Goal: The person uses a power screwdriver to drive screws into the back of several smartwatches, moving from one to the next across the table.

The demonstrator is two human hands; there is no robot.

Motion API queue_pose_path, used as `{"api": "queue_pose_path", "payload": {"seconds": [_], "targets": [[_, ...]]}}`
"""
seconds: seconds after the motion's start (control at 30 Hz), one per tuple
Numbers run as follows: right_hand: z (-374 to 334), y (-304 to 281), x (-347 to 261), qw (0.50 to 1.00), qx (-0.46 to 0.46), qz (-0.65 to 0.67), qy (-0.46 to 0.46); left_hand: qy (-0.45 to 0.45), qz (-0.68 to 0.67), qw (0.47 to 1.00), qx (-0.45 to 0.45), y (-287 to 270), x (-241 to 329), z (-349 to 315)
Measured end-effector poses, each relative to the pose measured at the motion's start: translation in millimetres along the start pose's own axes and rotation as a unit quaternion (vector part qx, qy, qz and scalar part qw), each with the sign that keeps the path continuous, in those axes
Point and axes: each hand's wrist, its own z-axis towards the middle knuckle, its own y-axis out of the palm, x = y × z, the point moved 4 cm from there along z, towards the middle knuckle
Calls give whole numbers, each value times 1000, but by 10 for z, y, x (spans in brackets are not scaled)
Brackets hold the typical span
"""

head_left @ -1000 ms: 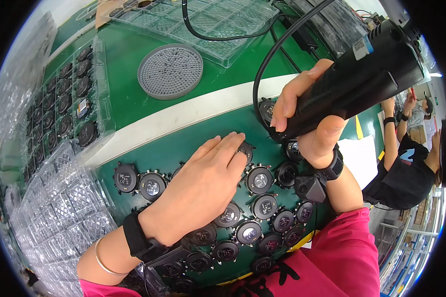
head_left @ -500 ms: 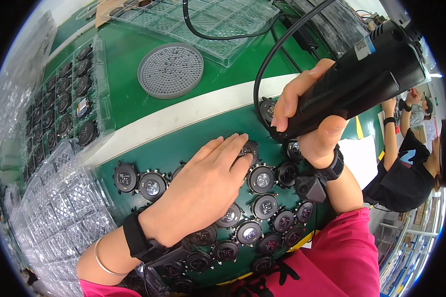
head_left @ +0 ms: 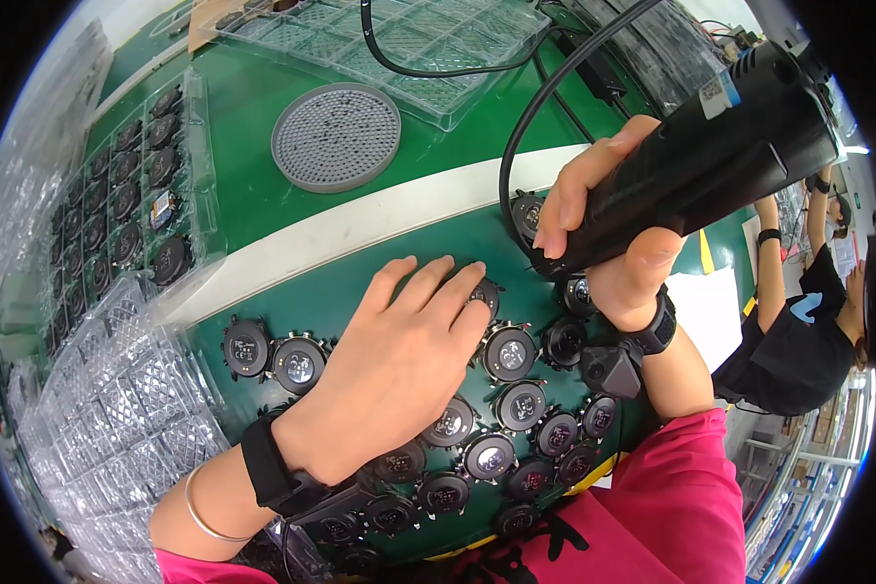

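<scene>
So the right hand (head_left: 621, 282) is wrapped around a chunky black tool (head_left: 715, 161), fingers over one side and thumb on the other; the tool sits on a slant at the upper right, over the table, lower end pointing left. A black cable (head_left: 508, 161) loops down right beside that end. The left hand (head_left: 404, 341) is palm down with fingers fanned out, forefinger and thumb at a watch case (head_left: 489, 295), which is partly covered; can't tell whether they're actually pinching it. Around and below that hand there's a bunch of other cases (head_left: 508, 352), backs up, on the green table (head_left: 263, 175), some of them half hidden by the arm. Both wrists wear black bands, and the left forearm also has a thin bangle (head_left: 198, 508). A pale strip (head_left: 380, 212) cuts across the table beyond the hands, and past it is a round grey dish (head_left: 336, 136) full of little holes. Off to the left there's a clear tray (head_left: 202, 127) loaded with more dark cases, with crinkly clear trays (head_left: 127, 419) just below it. Another clear tray (head_left: 438, 83) lies at the back. Over on the right there's white paper (head_left: 703, 310), then a co-worker (head_left: 793, 341) in black.
</scene>
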Motion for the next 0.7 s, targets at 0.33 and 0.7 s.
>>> {"api": "queue_pose_path", "payload": {"seconds": [0.33,0.7], "targets": [[-65,-56,-22,999,6,47,-19,8,-8,1000,12,25,28,-23],[-22,61,-168,953,-214,177,-123,6,13,1000,4,16,25,-21]]}}
